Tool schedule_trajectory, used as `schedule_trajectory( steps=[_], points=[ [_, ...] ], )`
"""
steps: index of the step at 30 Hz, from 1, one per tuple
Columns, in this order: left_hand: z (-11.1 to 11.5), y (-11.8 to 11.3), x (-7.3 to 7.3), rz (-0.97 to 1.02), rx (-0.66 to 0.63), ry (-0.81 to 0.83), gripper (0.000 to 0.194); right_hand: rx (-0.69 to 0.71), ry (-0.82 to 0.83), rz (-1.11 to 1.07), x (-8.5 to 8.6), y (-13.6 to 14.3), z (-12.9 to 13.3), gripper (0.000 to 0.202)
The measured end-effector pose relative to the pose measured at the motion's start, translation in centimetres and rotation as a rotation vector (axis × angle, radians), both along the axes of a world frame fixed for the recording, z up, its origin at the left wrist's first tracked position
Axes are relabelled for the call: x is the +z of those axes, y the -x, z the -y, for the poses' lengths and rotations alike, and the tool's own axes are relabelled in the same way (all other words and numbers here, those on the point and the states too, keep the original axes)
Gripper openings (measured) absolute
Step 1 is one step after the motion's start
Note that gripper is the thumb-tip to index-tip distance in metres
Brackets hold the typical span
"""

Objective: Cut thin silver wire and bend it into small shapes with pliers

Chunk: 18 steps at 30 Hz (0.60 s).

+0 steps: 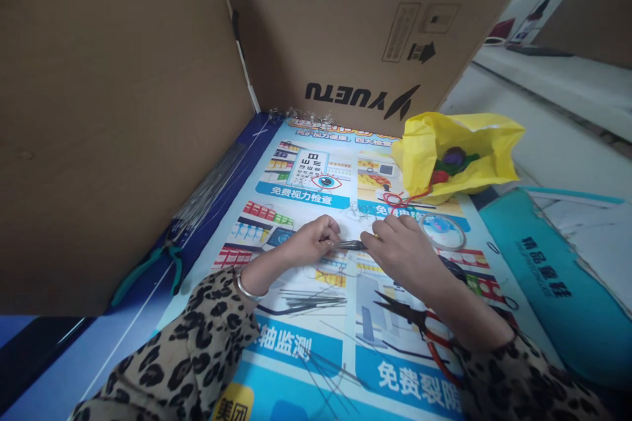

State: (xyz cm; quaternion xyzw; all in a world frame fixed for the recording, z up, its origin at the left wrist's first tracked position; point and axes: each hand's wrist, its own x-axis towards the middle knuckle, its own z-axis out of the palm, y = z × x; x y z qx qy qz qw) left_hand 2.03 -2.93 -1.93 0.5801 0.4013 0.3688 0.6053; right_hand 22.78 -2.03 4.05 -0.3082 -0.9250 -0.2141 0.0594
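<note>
My right hand [397, 247] is closed around a pair of pliers [351, 245], whose dark metal jaws point left. At the jaws' tip, my left hand [316, 241] is closed in a pinch; what lies in its fingers is too small to make out. Below the hands, several thin grey wires [316, 300] are strewn over the printed poster sheet [353, 355]. Scissors with red handles [437, 345] lie partly under my right forearm, blades apart. A clear ring-shaped item [444, 231] rests just right of my right hand.
Cardboard walls [123, 112] stand left and behind. Teal-handled pliers [172, 270] and a wire bundle [207, 187] lie along the left wall. At right are a yellow bag [419, 151] holding coloured cord and a teal box piece [567, 296]. Curled wire bits [311, 117] sit at the back.
</note>
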Motion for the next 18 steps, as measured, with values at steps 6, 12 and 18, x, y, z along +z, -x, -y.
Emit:
schedule_trajectory(
  steps=[6, 12, 18],
  points=[
    [0.15, -0.01, 0.31, 0.017, 0.001, 0.027, 0.016, -0.006, 0.024, -0.018, 0.13, 0.04, 0.17, 0.007],
    [0.10, -0.07, 0.56, 0.034, 0.013, 0.039, 0.016, -0.007, 0.032, -0.030, -0.06, 0.07, 0.11, 0.009],
    [0.13, -0.20, 0.72, 0.028, 0.016, 0.045, 0.017, -0.017, 0.020, -0.008, -0.07, 0.02, 0.13, 0.008]
  ],
)
